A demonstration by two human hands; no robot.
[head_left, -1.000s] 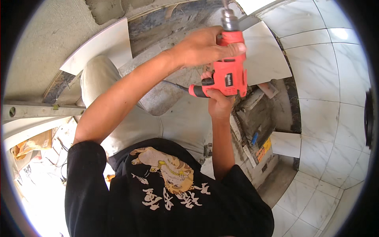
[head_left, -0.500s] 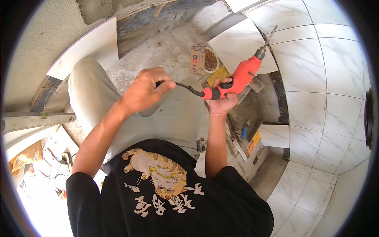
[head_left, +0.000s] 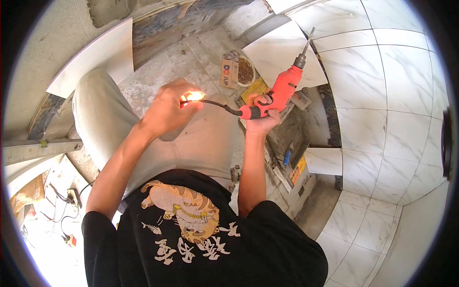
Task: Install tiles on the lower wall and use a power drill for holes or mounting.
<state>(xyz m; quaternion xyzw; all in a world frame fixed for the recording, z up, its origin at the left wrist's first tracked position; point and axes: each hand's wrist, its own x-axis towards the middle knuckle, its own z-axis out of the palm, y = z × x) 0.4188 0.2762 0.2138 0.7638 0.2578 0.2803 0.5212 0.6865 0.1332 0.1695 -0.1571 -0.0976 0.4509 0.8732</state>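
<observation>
A red corded power drill [head_left: 279, 93] rests in my right hand [head_left: 262, 117], its long bit tilted up to the far right. The fingers of that hand wrap the black-banded grip. From the handle's end a black power cord [head_left: 217, 103] runs left to my left hand [head_left: 165, 107], which pinches it between thumb and fingers. Right at those fingertips a bright orange-white flash [head_left: 192, 96] glows on the cord. It lights my trousers and fingers.
Beyond the drill lie a small cardboard box [head_left: 229, 71] and a round tub of brown screws [head_left: 245, 71]. White marbled tiles [head_left: 356, 67] cover the right wall; a loose tile [head_left: 98, 60] leans at left. A blue object [head_left: 287, 158] lies right of my forearm. Cords and a socket [head_left: 72, 197] lie lower left.
The bright flash has appeared on the cord at my left fingertips. The whole view has shifted a little, so the drill and surroundings sit slightly farther left.
</observation>
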